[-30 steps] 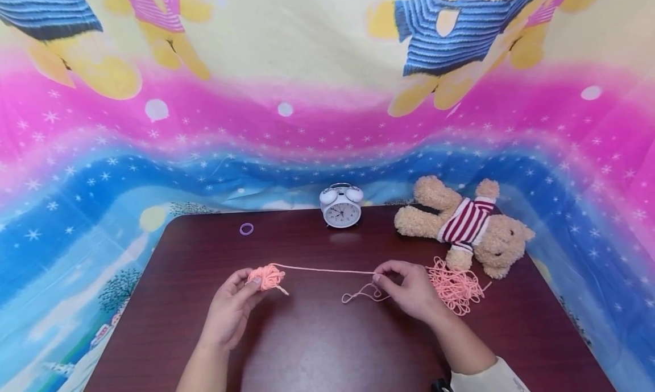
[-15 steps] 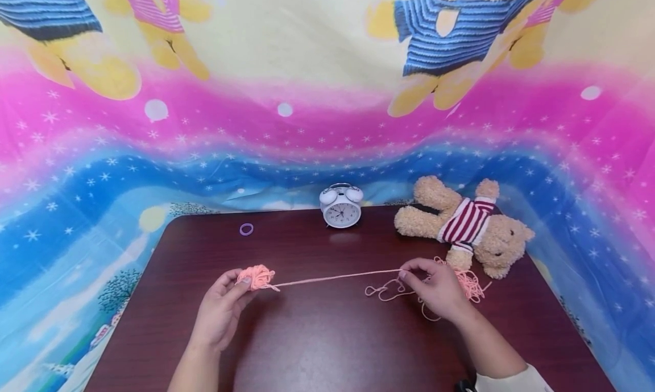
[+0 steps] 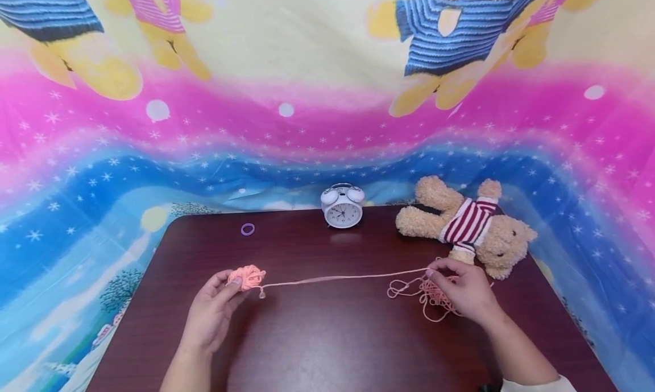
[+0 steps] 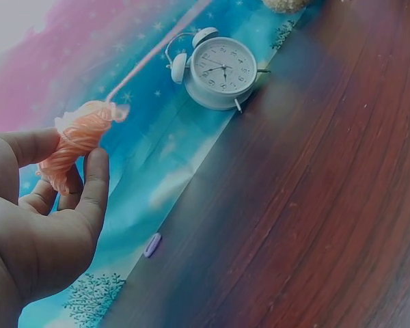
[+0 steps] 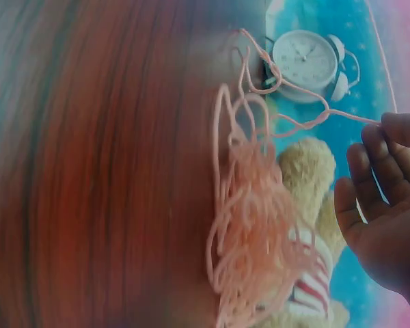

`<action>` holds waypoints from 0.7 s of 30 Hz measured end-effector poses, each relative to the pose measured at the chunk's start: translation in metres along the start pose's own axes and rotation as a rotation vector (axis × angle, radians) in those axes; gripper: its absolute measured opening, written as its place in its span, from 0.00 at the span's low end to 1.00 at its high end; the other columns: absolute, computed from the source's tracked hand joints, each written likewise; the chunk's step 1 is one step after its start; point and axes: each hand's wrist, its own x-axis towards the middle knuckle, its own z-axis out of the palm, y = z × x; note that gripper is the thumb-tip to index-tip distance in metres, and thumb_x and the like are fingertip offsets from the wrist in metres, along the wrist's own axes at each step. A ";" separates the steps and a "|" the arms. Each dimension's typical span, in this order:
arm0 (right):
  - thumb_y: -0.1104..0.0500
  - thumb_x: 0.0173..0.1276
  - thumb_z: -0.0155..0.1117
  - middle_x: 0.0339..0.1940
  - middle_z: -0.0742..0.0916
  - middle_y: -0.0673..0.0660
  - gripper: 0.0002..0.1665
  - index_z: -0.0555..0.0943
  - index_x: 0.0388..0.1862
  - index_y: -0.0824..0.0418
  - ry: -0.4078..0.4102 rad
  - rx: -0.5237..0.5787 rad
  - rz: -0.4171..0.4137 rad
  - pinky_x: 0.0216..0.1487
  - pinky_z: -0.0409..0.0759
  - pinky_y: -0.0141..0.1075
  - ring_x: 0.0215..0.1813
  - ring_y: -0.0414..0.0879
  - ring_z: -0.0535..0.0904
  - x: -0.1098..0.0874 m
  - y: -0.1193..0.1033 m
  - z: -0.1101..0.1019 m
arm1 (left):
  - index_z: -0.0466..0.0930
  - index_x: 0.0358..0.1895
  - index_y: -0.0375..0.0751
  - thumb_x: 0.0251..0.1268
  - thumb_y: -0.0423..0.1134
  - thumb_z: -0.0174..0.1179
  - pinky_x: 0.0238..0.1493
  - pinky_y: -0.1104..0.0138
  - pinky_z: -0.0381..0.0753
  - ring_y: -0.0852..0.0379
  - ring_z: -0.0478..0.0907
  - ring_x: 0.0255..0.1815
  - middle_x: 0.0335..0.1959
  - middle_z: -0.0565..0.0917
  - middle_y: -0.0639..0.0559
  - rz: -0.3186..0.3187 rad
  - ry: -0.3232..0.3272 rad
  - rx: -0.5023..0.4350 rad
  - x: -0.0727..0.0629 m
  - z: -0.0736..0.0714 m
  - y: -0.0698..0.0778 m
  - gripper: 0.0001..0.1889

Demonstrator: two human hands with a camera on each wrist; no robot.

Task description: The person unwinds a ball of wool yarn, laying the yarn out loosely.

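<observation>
My left hand (image 3: 211, 309) pinches a small wound bundle of peach yarn (image 3: 248, 277) between thumb and fingers; the left wrist view shows the wraps of this bundle (image 4: 78, 140) close up. From it a strand (image 3: 338, 277) runs nearly straight across to my right hand (image 3: 471, 292), which pinches it between thumb and forefinger. Loose loops hang below the right fingertips. A tangled heap of the same yarn (image 3: 437, 295) lies beneath and behind that hand, partly hidden by it; in the right wrist view the heap (image 5: 253, 212) shows as many loose coils.
A white twin-bell alarm clock (image 3: 343, 213) stands at the table's back edge. A teddy bear (image 3: 471, 224) in a striped shirt lies at the back right, beside the yarn heap. A purple ring (image 3: 248, 229) lies back left on the dark wooden table (image 3: 317, 346). Printed cloth hangs behind.
My hands have moved apart, the left one leftward with the yarn bundle and the right one further right. The strand between them has grown longer, and the right hand now overlaps the yarn heap.
</observation>
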 end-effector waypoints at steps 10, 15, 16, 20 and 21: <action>0.48 0.75 0.68 0.23 0.87 0.56 0.12 0.87 0.48 0.54 0.034 -0.079 0.068 0.17 0.70 0.36 0.14 0.41 0.70 -0.007 0.020 -0.034 | 0.71 0.54 0.36 0.78 0.34 0.59 0.58 0.64 0.84 0.61 0.84 0.50 0.47 0.82 0.53 0.008 0.013 0.000 0.000 -0.013 0.001 0.11; 0.48 0.75 0.69 0.26 0.89 0.51 0.11 0.87 0.46 0.53 0.087 -0.158 0.048 0.22 0.71 0.33 0.19 0.39 0.74 -0.009 0.034 -0.048 | 0.71 0.54 0.35 0.78 0.34 0.59 0.60 0.63 0.84 0.61 0.85 0.50 0.48 0.82 0.53 0.017 0.009 -0.006 0.000 -0.017 0.003 0.10; 0.48 0.75 0.69 0.27 0.89 0.51 0.10 0.87 0.45 0.52 0.094 -0.168 0.047 0.22 0.70 0.33 0.19 0.39 0.73 -0.010 0.036 -0.051 | 0.71 0.55 0.35 0.78 0.33 0.59 0.60 0.62 0.84 0.61 0.85 0.50 0.48 0.82 0.53 0.021 0.007 -0.009 0.001 -0.018 0.003 0.10; 0.49 0.74 0.69 0.37 0.91 0.55 0.10 0.88 0.44 0.53 0.122 -0.192 0.061 0.24 0.71 0.31 0.27 0.34 0.75 -0.011 0.046 -0.063 | 0.71 0.55 0.35 0.78 0.32 0.58 0.59 0.63 0.84 0.61 0.85 0.50 0.48 0.83 0.53 0.031 0.006 -0.019 0.001 -0.022 0.004 0.10; 0.49 0.74 0.69 0.38 0.91 0.57 0.10 0.88 0.44 0.54 0.126 -0.197 0.069 0.25 0.72 0.30 0.29 0.31 0.75 -0.012 0.049 -0.066 | 0.71 0.55 0.35 0.78 0.33 0.58 0.60 0.63 0.84 0.61 0.85 0.51 0.49 0.82 0.53 0.029 0.007 -0.018 0.001 -0.023 0.004 0.10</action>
